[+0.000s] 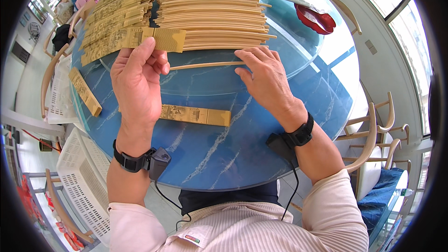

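My left hand (137,72) is closed, pinching a gold printed paper chopstick sleeve (169,40) between thumb and fingers. Below that sleeve, a pale wooden chopstick (205,65) lies level between my two hands. Its left end meets the curled fingers of my left hand; whether they grip it is hidden. Thumb and fingers of my right hand (263,72) close around its right end. A large stack of chopsticks (210,11) lies just beyond my hands. Left of it, overlapping rows of gold sleeves (119,14) are piled.
Single gold sleeves lie on the blue marbled table (219,154): one sleeve (196,114) before me, another sleeve (85,91) at the left edge. A red dish (315,18) sits far right on the glass turntable. White plastic baskets (84,177) stand left; wooden chairs (371,144) stand right.
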`<state>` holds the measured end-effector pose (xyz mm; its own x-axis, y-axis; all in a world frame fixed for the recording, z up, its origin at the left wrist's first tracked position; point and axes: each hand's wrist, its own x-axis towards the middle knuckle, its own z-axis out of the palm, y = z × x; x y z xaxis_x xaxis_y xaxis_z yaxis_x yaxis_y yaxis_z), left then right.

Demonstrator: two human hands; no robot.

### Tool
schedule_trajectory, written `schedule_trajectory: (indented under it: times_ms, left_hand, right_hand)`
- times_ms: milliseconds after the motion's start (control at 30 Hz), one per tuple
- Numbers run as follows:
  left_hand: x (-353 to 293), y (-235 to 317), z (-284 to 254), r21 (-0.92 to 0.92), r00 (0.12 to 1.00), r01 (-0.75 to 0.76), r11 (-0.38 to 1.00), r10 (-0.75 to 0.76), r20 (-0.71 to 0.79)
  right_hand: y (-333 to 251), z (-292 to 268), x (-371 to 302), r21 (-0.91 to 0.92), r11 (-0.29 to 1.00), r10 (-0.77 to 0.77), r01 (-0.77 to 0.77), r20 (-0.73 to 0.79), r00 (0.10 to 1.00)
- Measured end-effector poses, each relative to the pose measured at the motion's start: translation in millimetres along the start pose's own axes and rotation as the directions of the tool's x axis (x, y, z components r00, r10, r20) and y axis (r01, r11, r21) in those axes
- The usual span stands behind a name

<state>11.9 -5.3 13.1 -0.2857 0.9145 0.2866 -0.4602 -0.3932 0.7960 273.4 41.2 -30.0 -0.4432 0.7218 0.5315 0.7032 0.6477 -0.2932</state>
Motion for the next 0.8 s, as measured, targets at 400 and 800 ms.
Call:
schedule_trajectory:
  times_ms: [400,800]
  left_hand:
    - [-0.7,-0.9,-1.5,0.02,1.0,-0.009,1.0,0.009,-0.007]
    - [1.6,-3.9,-4.2,0.038,1.0,0.005,0.999,-0.004,-0.015]
  right_hand:
    - [2.8,0.4,0.3,-0.05,0.996,-0.073,0.073,0.004,0.997]
    - [-11.0,-13.1,-3.1,-0.067,0.998,0.034,-0.022,0.185,0.982]
